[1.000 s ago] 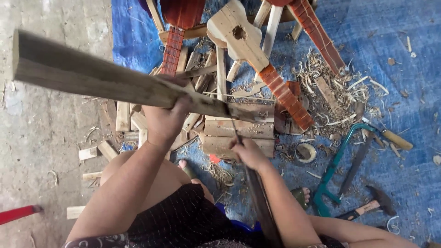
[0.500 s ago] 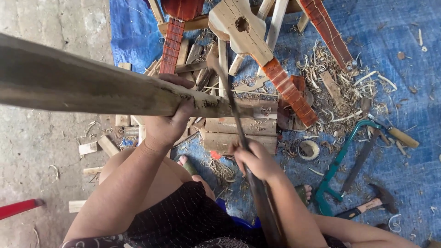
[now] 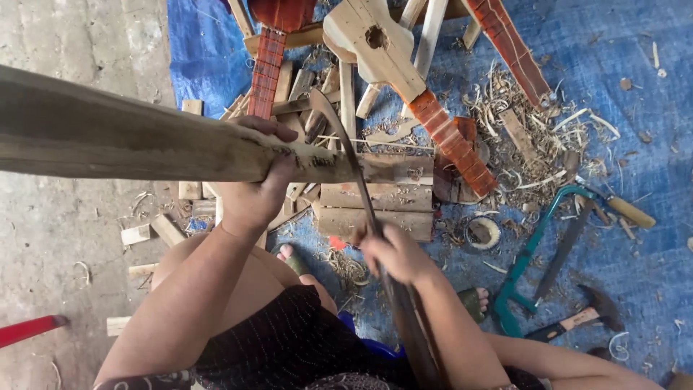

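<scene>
Plank (image 3: 144, 141), rough-sawn, grey-brown, long and thick: held level across the frame from 9 o'clock toward centre, its splintered end resting on a block of stacked boards (image 3: 375, 206). Likely heavy and stiff, with a coarse, splintery face; best taken well back from the ragged end, as it is now.

Left hand (image 3: 256, 191): grip wrapped around the plank from below, fingers curled over its top edge, close to the worked end.

Right hand (image 3: 393, 253): grip closed on the handle of a long curved blade (image 3: 350, 155), dark steel, narrow, its edge set against the plank's end. Handle runs down toward 6 o'clock along the forearm. Blade looks rigid and sharp; hold only at the handle.

Surroundings:
- Tarpaulin (image 3: 635, 87), blue, woven, spread over the concrete floor (image 3: 72, 43) from 12 to 4 o'clock.
- Unfinished small guitar bodies: one pale raw wood with round hole (image 3: 375, 43) at 12 o'clock, its fretted neck (image 3: 451, 141) reddish; a second reddish neck (image 3: 267, 65) at 11 o'clock.
- Shavings and offcuts (image 3: 527, 137), curled, pale, at 2 o'clock.
- Hacksaw (image 3: 541, 253), green frame, at 4 o'clock.
- Hammer (image 3: 577, 318), wooden handle, at 5 o'clock.
- Tape roll (image 3: 484, 232) at 3 o'clock.
</scene>
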